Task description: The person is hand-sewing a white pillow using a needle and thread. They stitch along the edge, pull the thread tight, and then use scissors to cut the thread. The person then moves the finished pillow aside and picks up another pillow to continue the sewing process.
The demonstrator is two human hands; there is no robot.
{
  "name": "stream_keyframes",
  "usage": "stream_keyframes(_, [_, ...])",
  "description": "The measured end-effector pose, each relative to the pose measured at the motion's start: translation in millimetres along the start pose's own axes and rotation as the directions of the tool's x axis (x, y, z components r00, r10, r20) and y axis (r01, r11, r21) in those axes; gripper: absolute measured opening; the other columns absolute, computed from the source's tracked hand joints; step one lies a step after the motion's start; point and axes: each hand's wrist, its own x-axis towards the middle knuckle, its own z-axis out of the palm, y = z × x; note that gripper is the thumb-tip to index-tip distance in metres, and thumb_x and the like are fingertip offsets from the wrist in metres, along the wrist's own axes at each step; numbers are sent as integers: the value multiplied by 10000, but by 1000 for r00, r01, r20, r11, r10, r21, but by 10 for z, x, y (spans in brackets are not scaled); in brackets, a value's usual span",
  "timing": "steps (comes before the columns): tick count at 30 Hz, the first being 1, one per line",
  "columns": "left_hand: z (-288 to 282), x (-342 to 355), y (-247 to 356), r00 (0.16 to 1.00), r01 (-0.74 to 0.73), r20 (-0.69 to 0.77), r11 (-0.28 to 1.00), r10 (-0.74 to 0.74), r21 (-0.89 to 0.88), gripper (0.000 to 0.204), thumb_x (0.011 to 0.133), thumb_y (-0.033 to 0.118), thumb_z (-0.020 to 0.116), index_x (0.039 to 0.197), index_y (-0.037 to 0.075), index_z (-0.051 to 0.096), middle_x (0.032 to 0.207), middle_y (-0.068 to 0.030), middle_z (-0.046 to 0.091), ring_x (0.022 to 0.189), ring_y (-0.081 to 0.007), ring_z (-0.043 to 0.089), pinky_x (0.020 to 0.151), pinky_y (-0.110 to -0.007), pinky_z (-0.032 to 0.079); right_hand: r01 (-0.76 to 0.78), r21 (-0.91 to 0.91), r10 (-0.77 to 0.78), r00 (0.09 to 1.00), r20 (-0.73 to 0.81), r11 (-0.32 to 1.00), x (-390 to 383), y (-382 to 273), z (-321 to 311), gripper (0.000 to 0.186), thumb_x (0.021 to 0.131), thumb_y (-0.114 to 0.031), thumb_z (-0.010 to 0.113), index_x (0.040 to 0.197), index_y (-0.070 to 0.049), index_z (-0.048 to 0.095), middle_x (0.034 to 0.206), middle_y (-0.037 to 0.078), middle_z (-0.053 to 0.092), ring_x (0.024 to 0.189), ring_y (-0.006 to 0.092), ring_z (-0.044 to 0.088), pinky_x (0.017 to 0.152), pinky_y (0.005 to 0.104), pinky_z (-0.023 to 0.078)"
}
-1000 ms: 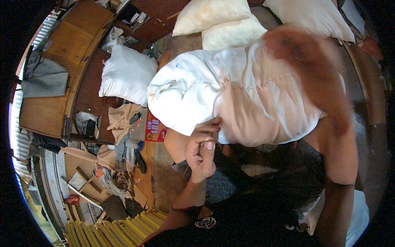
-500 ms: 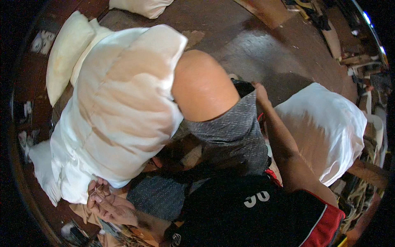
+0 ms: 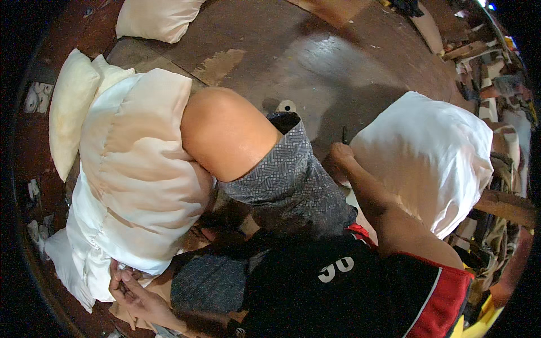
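Head view: brown floor (image 3: 265, 50), worn pale patch (image 3: 220, 66) far left of centre; jumbled clutter (image 3: 496, 96) along right edge. Yellowish pillow (image 3: 70, 112) at left; plump white pillow (image 3: 135, 152) beside bare knee (image 3: 231, 132), filling covered by case; large white bundle (image 3: 431, 158) at right. Left hand (image 3: 134, 292), fingers curled at white pillow's near edge; clamped or not, cannot tell. Right hand (image 3: 341, 155), fingers bent near slim dark object (image 3: 345, 135), partly hidden; grip cannot tell.
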Motion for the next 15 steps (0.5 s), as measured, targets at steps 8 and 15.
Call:
stream_keyframes(8, [206, -18, -7, 999, 32, -37, 988, -38, -149, 255, 1050, 145, 505, 1175, -77, 519, 1370, -233, 540, 1100, -221, 580, 925, -331, 488, -151, -9, 145, 960, -240, 988, -245, -202, 91, 466, 865, -266, 662, 1217, 5, 520, 1180, 313, 604, 1134, 411, 619, 923, 445, 532])
stream_keyframes(15, [216, -76, -137, 998, -53, -45, 990, 47, -130, 239, 1047, 112, 497, 1174, -90, 522, 1388, -242, 522, 1198, -264, 549, 1001, -345, 453, 47, 199, 6, 965, -261, 979, -460, -309, -58, 507, 878, -234, 672, 1248, 38, 460, 1206, 330, 544, 1107, 463, 598, 926, 479, 516])
